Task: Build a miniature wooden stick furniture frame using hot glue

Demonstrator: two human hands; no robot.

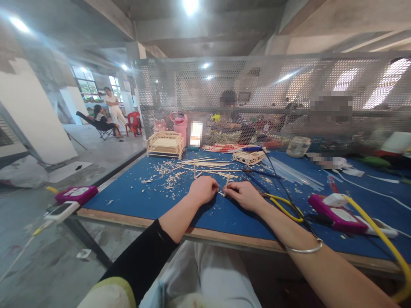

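Note:
My left hand [204,190] and my right hand [246,196] meet over the blue work surface, thumbs and fingers pinched. Between their fingertips is a short wooden stick [221,193], apparently gripped at both ends. Another thin stick [228,178] rises by the right fingertips; whether it joins the short one is unclear. Just beyond my left hand a small stick [194,169] stands upright. Long pale wooden sticks [208,163] lie loosely behind my hands. Yellow-handled cutters [285,207] rest right of my right hand, partly hidden by it.
A miniature wooden bench [165,145] stands at the back left, near a pink bottle [180,129]. A blue-handled tool [252,149] lies on a small wooden frame [248,158]. Clear rods [293,171], wood scraps and a purple power strip [337,214] occupy the table. Perforated mesh borders the back.

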